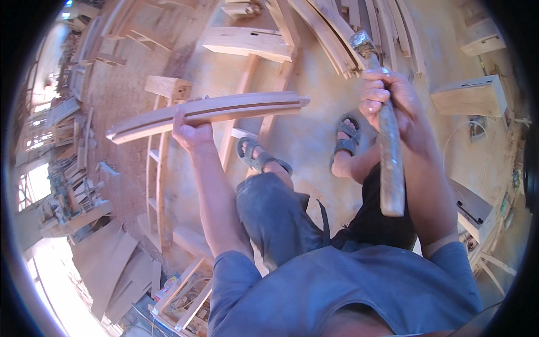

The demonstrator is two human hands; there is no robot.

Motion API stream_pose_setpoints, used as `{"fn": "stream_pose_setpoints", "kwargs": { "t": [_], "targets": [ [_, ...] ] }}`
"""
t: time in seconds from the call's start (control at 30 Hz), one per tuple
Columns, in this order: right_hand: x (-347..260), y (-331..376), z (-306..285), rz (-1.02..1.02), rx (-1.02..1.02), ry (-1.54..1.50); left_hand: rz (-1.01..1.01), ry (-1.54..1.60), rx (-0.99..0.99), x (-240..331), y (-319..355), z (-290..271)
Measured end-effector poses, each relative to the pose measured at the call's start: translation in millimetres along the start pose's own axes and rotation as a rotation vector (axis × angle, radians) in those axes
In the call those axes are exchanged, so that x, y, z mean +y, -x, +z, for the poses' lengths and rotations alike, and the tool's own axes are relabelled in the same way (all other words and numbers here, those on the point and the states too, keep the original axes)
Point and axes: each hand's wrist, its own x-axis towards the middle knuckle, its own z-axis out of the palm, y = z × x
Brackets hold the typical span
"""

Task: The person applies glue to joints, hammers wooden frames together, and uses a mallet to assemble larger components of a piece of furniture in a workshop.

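Note:
My left hand (pixel 192 133) is closed around a long grooved wooden rail (pixel 247 108), held up level across the left of the view. A dark slot runs along the rail's side, and its right end narrows to a small tongue. On the right, my right hand (pixel 391 96) grips a hammer (pixel 391 174) by its worn wooden handle. The hammer's metal head (pixel 362 44) points away from me, while the handle's butt hangs back toward my body. The hammer and the rail are apart. Beneath the rail stands a wooden frame (pixel 241 84) made of beams and a thick block.
Several long wooden strips (pixel 387 28) lie at the far side. A wooden block (pixel 471 96) sits at the right. Another post-and-rung frame (pixel 160 163) stands left of my legs. Boards (pixel 120 269) lean at lower left. My sandalled feet (pixel 261 154) are on the dusty floor.

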Motion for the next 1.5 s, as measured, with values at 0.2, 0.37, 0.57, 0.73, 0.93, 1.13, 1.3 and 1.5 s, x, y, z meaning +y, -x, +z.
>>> {"fn": "stream_pose_setpoints", "kwargs": {
  "t": [0.2,0.37,0.57,0.73,0.93,1.13,1.3,1.5],
  "targets": [
    [-3,1,-3,-0.104,0.029,0.066,-0.001,-0.129,-0.208,60,15,75],
    [-6,15,-3,-0.129,-0.032,-0.083,0.080,-0.468,-0.009,65,-37,121],
    [-5,20,-8,-0.106,0.126,-0.188,-0.004,-0.610,-0.050,22,-141,118],
    [-24,-10,2,-0.196,0.252,-0.346,-0.237,-0.672,-0.246,-40,-183,122],
    [-30,-49,13,-0.150,0.429,-0.192,-0.627,-0.530,-0.234,-96,-152,89],
    [-6,-56,0,-0.047,0.548,-0.090,-0.713,-0.502,-0.317,-89,-124,94],
    [22,-43,-19,-0.109,0.656,0.009,-0.836,-0.660,-0.301,-73,-104,112],
    [41,3,6,-0.155,0.883,-0.084,-0.967,-0.855,-0.279,-41,-50,152]
  ]
}}
